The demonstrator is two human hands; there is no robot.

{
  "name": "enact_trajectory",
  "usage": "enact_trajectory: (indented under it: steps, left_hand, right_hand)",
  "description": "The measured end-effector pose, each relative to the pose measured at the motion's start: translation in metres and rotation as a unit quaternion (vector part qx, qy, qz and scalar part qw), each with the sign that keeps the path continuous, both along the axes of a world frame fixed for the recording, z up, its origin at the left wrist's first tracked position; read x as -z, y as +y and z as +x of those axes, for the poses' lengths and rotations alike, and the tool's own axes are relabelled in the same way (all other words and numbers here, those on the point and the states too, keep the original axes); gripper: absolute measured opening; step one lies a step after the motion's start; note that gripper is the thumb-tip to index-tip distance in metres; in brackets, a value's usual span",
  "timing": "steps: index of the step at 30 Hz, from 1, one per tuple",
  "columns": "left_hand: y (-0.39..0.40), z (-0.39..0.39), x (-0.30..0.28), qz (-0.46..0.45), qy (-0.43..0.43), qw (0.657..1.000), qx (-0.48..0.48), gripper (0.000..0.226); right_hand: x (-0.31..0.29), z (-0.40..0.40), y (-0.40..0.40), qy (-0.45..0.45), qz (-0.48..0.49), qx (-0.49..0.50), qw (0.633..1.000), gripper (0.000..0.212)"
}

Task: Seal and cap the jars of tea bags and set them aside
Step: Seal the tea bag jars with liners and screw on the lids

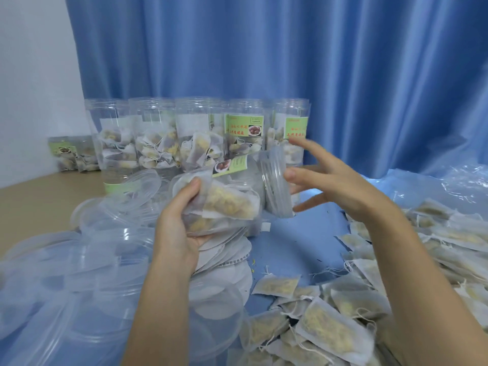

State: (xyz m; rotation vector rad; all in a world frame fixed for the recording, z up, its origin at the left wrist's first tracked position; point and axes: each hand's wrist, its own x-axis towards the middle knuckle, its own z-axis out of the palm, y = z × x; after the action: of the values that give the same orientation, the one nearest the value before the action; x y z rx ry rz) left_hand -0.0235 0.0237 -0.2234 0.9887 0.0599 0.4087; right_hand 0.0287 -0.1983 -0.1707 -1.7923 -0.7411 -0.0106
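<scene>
The standing jars [245, 128] at the back carry green labels [244, 125] with red Chinese characters and a small photo of brown food, but the characters are too blurred to read. The tilted jar [224, 196] has the same kind of label [231, 166] (also unreadable). No brand or number is legible.

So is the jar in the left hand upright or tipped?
Tipped: the jar lies sideways in the left hand, its capped end toward the right hand.

head: worn high, close above worktop [31, 204] near edge
facing: forward and down, toward curtain [264, 62] at far edge
</scene>
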Motion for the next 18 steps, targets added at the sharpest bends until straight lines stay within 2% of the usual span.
enact_trajectory:
  steps: [2, 4, 7, 10, 13, 15, 18]
  left_hand:
    - [0.0, 0.001, 0.004, -0.002, -0.01, 1.0, -0.006, 0.024]
    - [0.002, 0.001, 0.007, -0.013, -0.017, 1.0, -0.017, 0.032]
    - [0.007, 0.002, 0.014, -0.026, -0.016, 0.999, -0.021, 0.04]
    - [0.009, 0.002, 0.019, -0.041, -0.017, 0.999, -0.008, 0.038]
    - [0.01, 0.002, 0.021, -0.052, -0.018, 0.998, 0.0, 0.032]
    - [0.009, 0.003, 0.021, -0.064, -0.013, 0.998, -0.007, 0.04]
    - [0.006, 0.003, 0.021, -0.076, -0.016, 0.997, -0.011, 0.044]
  right_hand:
    - [0.004, 0.001, 0.006, 0.058, -0.003, -0.002, 0.998, 0.081]
    - [0.006, 0.002, 0.01, 0.071, 0.007, -0.017, 0.997, 0.072]
    - [0.009, 0.004, 0.012, 0.009, -0.008, -0.045, 0.999, 0.077]
    - [0.01, 0.002, 0.015, -0.088, -0.044, -0.099, 0.99, 0.091]
    - [0.01, 0.002, 0.013, -0.12, -0.074, -0.132, 0.981, 0.096]
    - [0.01, 0.004, 0.012, -0.102, -0.068, -0.111, 0.986, 0.09]
    - [0.01, 0.001, 0.021, -0.002, -0.04, 0.0, 0.999, 0.063]
